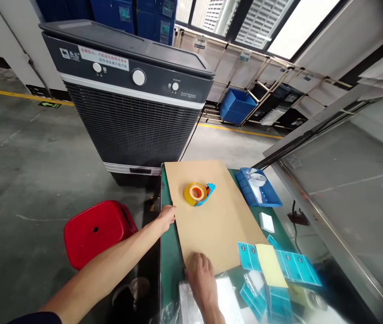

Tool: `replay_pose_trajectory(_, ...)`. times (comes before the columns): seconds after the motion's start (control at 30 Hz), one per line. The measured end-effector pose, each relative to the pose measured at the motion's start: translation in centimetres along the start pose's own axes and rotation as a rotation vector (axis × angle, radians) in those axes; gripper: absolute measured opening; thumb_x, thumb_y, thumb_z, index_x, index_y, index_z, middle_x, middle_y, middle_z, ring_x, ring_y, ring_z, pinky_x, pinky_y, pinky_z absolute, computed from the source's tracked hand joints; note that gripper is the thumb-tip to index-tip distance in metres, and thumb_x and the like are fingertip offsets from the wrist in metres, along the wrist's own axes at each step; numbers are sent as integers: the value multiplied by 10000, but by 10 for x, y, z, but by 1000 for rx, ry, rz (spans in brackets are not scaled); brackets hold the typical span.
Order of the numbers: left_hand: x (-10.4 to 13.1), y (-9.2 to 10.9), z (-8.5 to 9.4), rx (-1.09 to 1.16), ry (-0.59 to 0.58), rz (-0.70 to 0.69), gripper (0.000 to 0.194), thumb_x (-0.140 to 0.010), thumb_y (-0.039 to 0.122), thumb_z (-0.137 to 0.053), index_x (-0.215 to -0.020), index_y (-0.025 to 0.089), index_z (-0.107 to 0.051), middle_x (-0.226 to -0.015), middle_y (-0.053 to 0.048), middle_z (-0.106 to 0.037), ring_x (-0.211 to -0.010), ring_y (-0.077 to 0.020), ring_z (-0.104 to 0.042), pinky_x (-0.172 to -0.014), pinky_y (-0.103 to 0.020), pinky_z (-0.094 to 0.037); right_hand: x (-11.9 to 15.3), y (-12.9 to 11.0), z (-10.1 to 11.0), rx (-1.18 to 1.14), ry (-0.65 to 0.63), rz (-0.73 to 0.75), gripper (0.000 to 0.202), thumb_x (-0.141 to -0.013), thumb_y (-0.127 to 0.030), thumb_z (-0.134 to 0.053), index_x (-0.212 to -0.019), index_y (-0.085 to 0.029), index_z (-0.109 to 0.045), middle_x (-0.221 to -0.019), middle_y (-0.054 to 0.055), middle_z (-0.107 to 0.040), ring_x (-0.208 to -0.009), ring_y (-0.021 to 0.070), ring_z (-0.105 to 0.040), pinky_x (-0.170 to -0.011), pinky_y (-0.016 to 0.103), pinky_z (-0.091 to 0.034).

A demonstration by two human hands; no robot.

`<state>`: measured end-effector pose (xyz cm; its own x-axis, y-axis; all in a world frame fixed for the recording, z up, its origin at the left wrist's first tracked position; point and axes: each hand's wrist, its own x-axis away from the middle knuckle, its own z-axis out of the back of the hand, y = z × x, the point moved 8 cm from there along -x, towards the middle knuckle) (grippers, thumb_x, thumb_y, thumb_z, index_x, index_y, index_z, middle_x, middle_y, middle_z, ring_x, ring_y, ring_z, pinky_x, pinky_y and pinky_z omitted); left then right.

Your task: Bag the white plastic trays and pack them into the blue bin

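A flat brown cardboard sheet (218,220) lies on the green table, tilted slightly in my view. My left hand (167,216) grips its left edge with the fingers closed. At the near left corner, my right hand (201,274) is curled over the edge, fingertips on top and the underside hidden. On the sheet sits a tape dispenser (205,198) with a roll of yellow tape (191,194); neither hand touches it. To the right of my right hand are blue label sheets (297,265) and a pale yellow paper (272,265).
A blue tray (267,198) with white rolls stands at the table's far right, near a small white stack (266,222). Clear plastic and white sheets (227,299) lie at the near edge. Left are a red stool (93,229) and a large air cooler (131,121).
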<state>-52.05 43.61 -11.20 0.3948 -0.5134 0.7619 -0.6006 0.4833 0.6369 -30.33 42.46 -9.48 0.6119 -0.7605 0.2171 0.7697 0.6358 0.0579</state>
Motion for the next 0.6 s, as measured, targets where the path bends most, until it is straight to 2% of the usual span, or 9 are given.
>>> replay_pose_trajectory(0.13,-4,-2,2,24,28,-9,285,-876,319,-521,-1104,149,-540,-1068,-70,-584,-873,-169,-594,-744,-356,-519,7,-7,2,39,30,33,217,-855,-161,-436,-1015,-109,-572,-1057,156,-565,-1013,263,-535,-817,358,-466)
replay_pose_trajectory(0.23,-10,-3,3,34,68,-22,288,-874,318,-526,-1103,145,-541,-1066,-71,-585,-880,-173,-594,-750,-363,-517,11,-18,1,92,28,78,216,-833,-52,-402,-852,-112,-609,-889,143,-586,-862,253,-583,-649,328,-491)
replay_pose_trajectory(0.33,-16,-4,6,42,107,-64,280,-875,319,-523,-1092,143,-545,-1053,-68,-587,-869,-168,-594,-740,-354,-519,13,-25,3,147,34,98,302,-777,55,-372,-847,-103,-620,-821,125,-581,-762,232,-590,-523,282,-464)
replay_pose_trajectory(0.43,-20,-6,8,45,116,-103,264,-877,316,-521,-1073,142,-551,-1029,-63,-592,-841,-157,-595,-716,-336,-522,12,-26,10,187,42,105,346,-762,84,-347,-869,-95,-624,-806,117,-572,-730,224,-577,-483,276,-446)
replay_pose_trajectory(0.6,-17,-12,2,59,71,-113,251,-874,311,-528,-1046,131,-559,-977,-53,-603,-793,-145,-600,-683,-318,-525,13,-27,29,172,44,187,366,-777,44,-377,-962,-158,-619,-882,101,-587,-811,235,-553,-599,333,-469)
